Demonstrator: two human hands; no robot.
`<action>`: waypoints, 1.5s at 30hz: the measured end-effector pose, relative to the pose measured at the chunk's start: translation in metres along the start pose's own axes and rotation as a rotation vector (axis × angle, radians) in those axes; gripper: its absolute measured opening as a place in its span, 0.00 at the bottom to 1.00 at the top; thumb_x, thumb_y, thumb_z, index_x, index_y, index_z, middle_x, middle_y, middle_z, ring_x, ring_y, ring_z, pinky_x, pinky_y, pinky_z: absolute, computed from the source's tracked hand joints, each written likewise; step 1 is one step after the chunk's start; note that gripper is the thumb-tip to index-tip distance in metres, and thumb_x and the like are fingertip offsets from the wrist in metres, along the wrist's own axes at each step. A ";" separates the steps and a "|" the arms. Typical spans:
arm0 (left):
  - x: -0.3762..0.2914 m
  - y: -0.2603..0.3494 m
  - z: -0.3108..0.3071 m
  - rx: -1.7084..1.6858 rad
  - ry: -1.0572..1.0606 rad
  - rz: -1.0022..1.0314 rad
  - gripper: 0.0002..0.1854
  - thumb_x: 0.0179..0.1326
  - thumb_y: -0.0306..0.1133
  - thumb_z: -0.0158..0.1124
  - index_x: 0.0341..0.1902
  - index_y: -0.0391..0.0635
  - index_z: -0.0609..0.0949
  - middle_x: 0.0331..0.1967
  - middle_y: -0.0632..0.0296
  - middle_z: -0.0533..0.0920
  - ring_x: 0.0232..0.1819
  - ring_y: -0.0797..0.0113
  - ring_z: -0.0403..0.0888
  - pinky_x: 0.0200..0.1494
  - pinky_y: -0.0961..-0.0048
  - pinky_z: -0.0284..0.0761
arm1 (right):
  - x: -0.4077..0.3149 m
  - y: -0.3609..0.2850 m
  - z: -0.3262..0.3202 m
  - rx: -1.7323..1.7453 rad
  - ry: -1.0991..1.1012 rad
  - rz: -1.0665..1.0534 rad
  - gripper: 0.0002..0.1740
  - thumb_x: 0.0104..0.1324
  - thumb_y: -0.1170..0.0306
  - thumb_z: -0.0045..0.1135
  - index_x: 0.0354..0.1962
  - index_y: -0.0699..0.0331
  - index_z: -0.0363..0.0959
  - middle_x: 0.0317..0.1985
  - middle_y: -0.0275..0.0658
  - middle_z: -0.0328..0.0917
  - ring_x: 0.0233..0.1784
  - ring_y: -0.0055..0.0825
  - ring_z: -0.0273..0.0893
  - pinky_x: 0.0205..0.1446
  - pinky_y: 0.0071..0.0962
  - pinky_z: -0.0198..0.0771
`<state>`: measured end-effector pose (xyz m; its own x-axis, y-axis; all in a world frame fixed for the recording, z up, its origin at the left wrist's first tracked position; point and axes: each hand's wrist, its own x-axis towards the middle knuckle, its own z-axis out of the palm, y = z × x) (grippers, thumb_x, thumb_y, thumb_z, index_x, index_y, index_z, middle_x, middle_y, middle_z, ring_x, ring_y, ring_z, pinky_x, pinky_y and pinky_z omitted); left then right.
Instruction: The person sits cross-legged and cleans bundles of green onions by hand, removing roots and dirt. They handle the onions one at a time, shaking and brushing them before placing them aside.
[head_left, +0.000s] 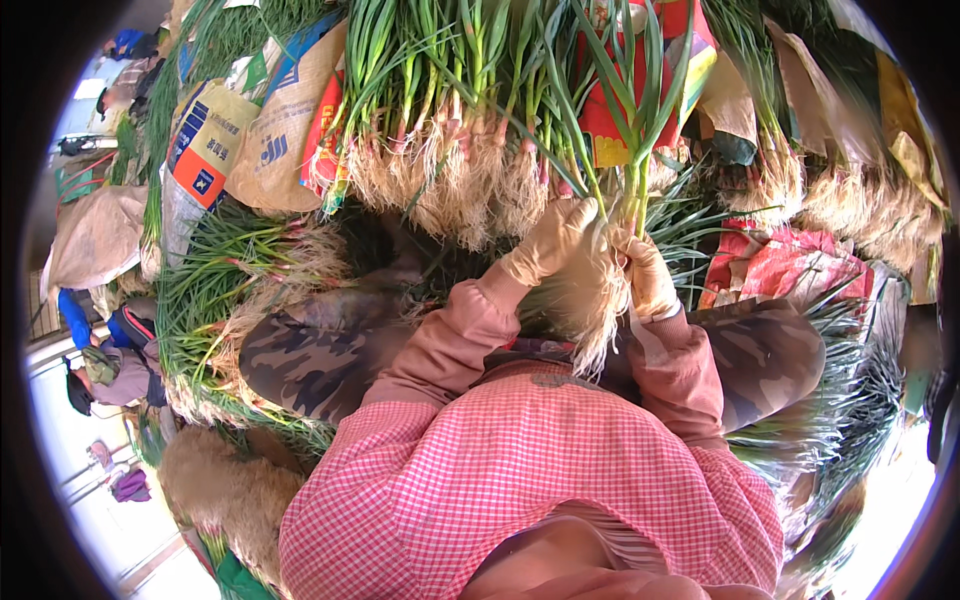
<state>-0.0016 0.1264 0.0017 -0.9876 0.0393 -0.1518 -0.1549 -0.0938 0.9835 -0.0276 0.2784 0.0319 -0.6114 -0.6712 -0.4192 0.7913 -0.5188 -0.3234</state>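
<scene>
Both of my hands wear pale, thin gloves and meet before my chest around a few green onions (640, 169) with long green leaves. My right hand (645, 270) grips the onions' pale stems near their base. The fingertips of my left hand (553, 236) close on the thinner stem beside them. Stringy roots (604, 315) hang from these onions between my hands towards my lap. Just beyond my left hand stands a thick row of green onions (457, 157), roots facing me. Some stem bases are hidden behind my fingers.
Loose onions (262, 255) lie to my left, beside my camouflage-clad knee (300, 367). Printed sacks (281, 142) stand beyond them. A red-and-white woven sack (795, 262) lies near my right knee, with more onions (825, 390) below it. Other people (112, 367) are at the far left.
</scene>
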 end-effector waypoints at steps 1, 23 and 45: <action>0.001 0.000 0.003 0.428 0.063 0.150 0.17 0.66 0.39 0.44 0.44 0.38 0.76 0.38 0.54 0.79 0.38 0.65 0.78 0.40 0.70 0.74 | 0.001 0.001 0.001 0.003 0.079 0.030 0.05 0.63 0.75 0.46 0.38 0.63 0.64 0.22 0.37 0.68 0.17 0.23 0.65 0.18 0.22 0.63; -0.043 0.046 0.051 0.829 0.488 0.961 0.29 0.57 0.39 0.53 0.62 0.40 0.63 0.63 0.43 0.58 0.64 0.46 0.55 0.64 0.53 0.49 | 0.037 0.006 0.003 0.393 -0.151 -0.026 0.16 0.63 0.71 0.48 0.48 0.67 0.66 0.45 0.47 0.73 0.52 0.39 0.70 0.61 0.41 0.63; -0.042 0.022 -0.002 0.576 0.097 0.222 0.12 0.59 0.18 0.47 0.43 0.39 0.78 0.39 0.61 0.79 0.40 0.73 0.76 0.46 0.75 0.72 | 0.039 0.012 -0.008 -0.054 0.128 0.159 0.14 0.61 0.67 0.53 0.40 0.67 0.71 0.18 0.34 0.72 0.16 0.23 0.70 0.21 0.21 0.70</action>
<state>0.0368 0.1211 0.0300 -0.9966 -0.0126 0.0810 0.0660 0.4632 0.8838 -0.0416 0.2502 0.0047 -0.4761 -0.6680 -0.5718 0.8790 -0.3799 -0.2881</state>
